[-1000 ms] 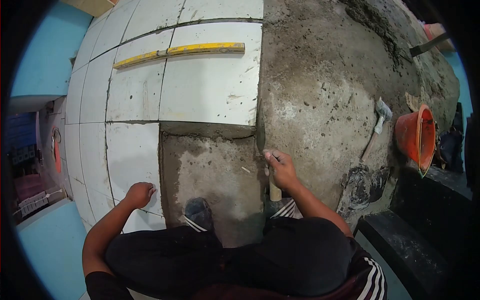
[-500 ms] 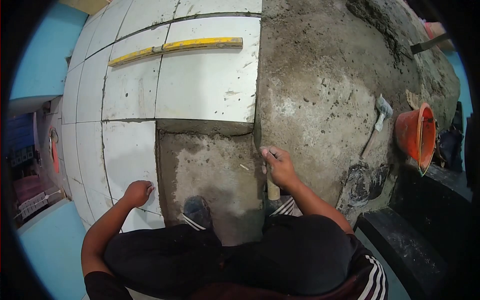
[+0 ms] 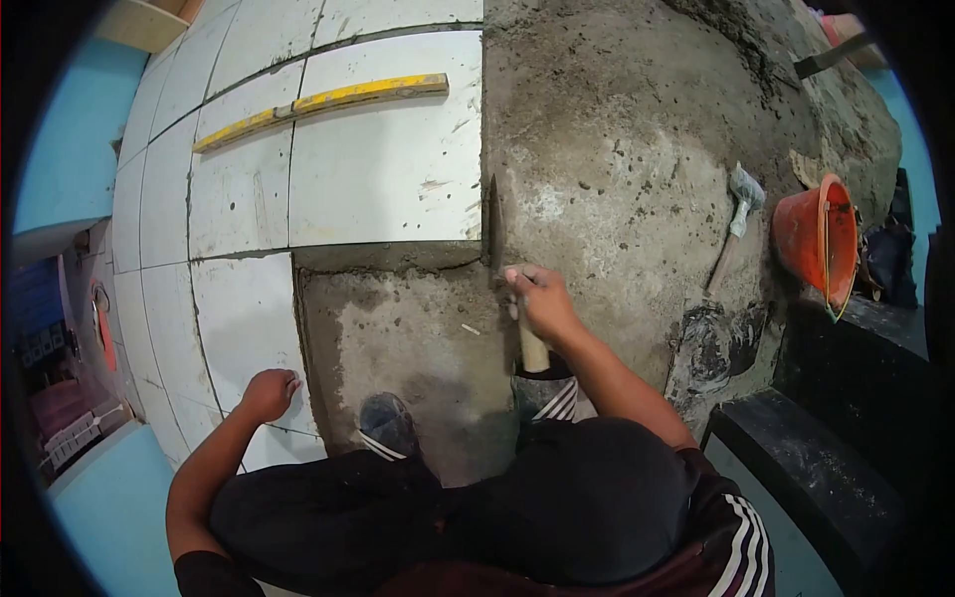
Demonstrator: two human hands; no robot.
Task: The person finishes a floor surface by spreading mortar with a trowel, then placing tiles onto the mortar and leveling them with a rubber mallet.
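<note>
My right hand (image 3: 544,302) is wrapped round a trowel; its pale wooden handle (image 3: 533,348) sticks out below the fist. The trowel's narrow dark blade (image 3: 494,224) stands along the right edge of a large white tile (image 3: 388,169), seen nearly edge-on. My left hand (image 3: 272,395) rests closed on another white tile (image 3: 244,318), near its right edge; whatever its fingers may hold is hidden. Between the hands lies a bare, recessed patch of mortar (image 3: 398,328), with a small pale stick (image 3: 471,328) on it.
A yellow spirit level (image 3: 368,93) lies across the far tiles. On the right, rough cement floor (image 3: 597,149) carries a hammer with a wrapped head (image 3: 744,189), an orange bucket (image 3: 801,237) and a black step (image 3: 796,458). My shoe (image 3: 390,423) stands on the recessed patch.
My right hand has moved the trowel up along the tile edge, and more of its blade shows. My left hand stays on the tile. The view has shifted slightly.
</note>
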